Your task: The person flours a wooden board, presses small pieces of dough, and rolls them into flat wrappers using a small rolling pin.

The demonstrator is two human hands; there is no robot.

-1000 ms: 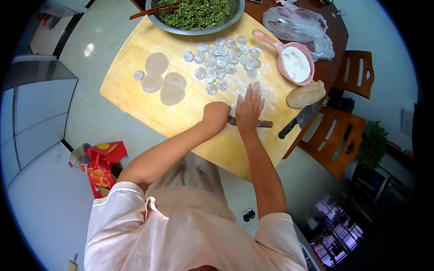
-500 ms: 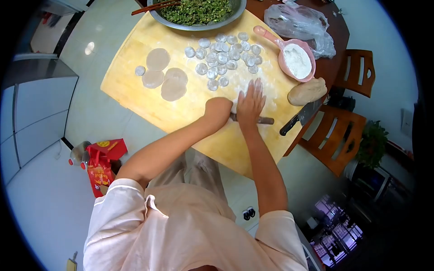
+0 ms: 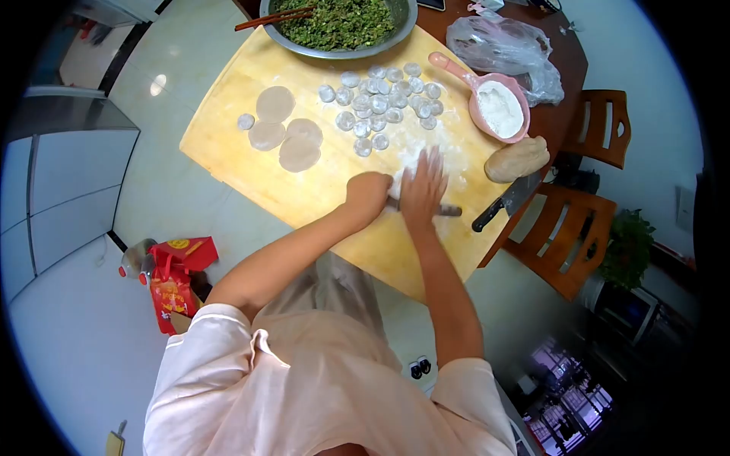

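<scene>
At the centre of the frame, the rolling pin (image 3: 450, 210) is pressed beneath the open right hand (image 3: 423, 190); the left hand (image 3: 368, 197) is curled beside it, its exact grip hidden.

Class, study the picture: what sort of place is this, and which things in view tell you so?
Probably a home dining area used for cooking: flattened dough rounds lie on a wooden board, a metal bowl holds chopped greens, and wooden chairs stand nearby.
</scene>
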